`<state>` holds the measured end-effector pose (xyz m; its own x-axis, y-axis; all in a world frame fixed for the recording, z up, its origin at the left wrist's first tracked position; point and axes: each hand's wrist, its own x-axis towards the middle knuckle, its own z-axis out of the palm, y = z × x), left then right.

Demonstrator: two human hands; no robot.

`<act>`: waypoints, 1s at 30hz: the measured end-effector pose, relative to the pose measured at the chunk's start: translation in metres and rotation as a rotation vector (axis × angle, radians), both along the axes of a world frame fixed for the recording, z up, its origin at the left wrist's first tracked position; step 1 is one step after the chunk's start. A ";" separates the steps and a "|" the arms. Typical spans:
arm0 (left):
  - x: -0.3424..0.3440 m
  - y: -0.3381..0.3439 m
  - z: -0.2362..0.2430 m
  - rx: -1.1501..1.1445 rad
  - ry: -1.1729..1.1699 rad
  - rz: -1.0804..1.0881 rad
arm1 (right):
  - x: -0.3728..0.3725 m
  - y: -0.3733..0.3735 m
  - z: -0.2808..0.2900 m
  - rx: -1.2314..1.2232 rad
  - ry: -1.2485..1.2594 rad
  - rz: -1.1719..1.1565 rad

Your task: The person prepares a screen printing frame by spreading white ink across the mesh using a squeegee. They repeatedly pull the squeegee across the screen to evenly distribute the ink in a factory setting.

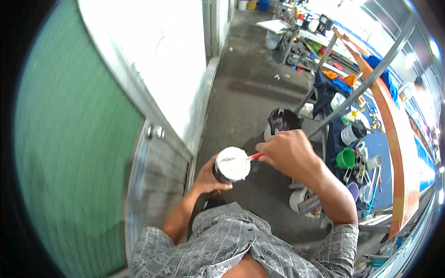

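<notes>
My left hand (207, 177) is wrapped round a dark round tub (222, 175) at the lower middle, its top showing thick white paste (232, 162). My right hand (285, 148), to the right of the tub, grips the red handle (257, 155) of a tool whose pale end rests in the paste at the rim. Beyond my right hand a black bucket (284, 119) stained inside stands on the floor, partly hidden by the hand.
A green panel (69, 139) and white door (146, 46) line my left. At right, a metal-framed bench (386, 167) holds a green pot (345, 158), tools and cloths, with an orange board (401, 194). Another person (408, 88) is behind it. A cluttered table (309, 36) stands farther back.
</notes>
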<state>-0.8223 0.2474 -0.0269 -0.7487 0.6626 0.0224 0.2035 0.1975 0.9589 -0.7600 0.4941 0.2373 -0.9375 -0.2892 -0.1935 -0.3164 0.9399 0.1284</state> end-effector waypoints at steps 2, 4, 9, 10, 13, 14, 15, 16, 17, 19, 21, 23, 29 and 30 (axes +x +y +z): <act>-0.047 0.022 0.006 -0.040 -0.037 -0.043 | -0.057 0.011 -0.014 -0.082 0.154 0.085; -0.094 0.046 0.005 0.044 -0.062 -0.040 | -0.115 0.030 -0.018 -0.303 0.239 0.142; -0.226 0.128 -0.031 0.170 -0.175 -0.069 | -0.279 0.124 -0.085 -0.589 0.285 0.074; -0.254 0.147 -0.030 0.139 -0.144 -0.070 | -0.313 0.149 -0.099 -0.629 0.271 0.041; -0.348 0.203 -0.031 0.067 -0.053 -0.058 | -0.406 0.207 -0.111 -0.804 0.350 0.073; -0.379 0.224 -0.028 0.032 -0.043 -0.053 | -0.435 0.227 -0.110 -0.852 0.486 0.103; -0.410 0.233 -0.037 0.068 -0.079 -0.013 | -0.466 0.247 -0.111 -0.943 0.603 0.057; -0.436 0.243 -0.050 0.109 -0.134 0.036 | -0.494 0.269 -0.114 -1.034 0.696 0.009; -0.468 0.254 -0.062 0.154 -0.187 0.085 | -0.521 0.291 -0.117 -1.123 0.788 -0.040; -0.526 0.278 -0.056 0.117 -0.208 0.167 | -0.560 0.340 -0.147 -1.227 0.618 -0.483; -0.585 0.298 -0.055 0.211 -0.176 0.262 | -0.593 0.380 -0.187 -1.218 0.375 -0.672; -0.631 0.321 -0.069 0.258 -0.302 0.333 | -0.604 0.419 -0.239 -1.127 0.181 -0.642; -0.861 0.397 -0.065 0.308 -0.188 0.402 | -0.746 0.557 -0.340 -1.045 0.044 -0.917; -0.898 0.414 -0.064 0.368 -0.197 0.395 | -0.761 0.578 -0.370 -1.040 0.116 -0.941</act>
<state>-1.7205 0.6613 -0.0908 -0.9513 0.3064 0.0331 -0.0079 -0.1315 0.9913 -1.5215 1.0721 -0.1328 -0.8530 0.4856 -0.1913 0.4395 0.4707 -0.7650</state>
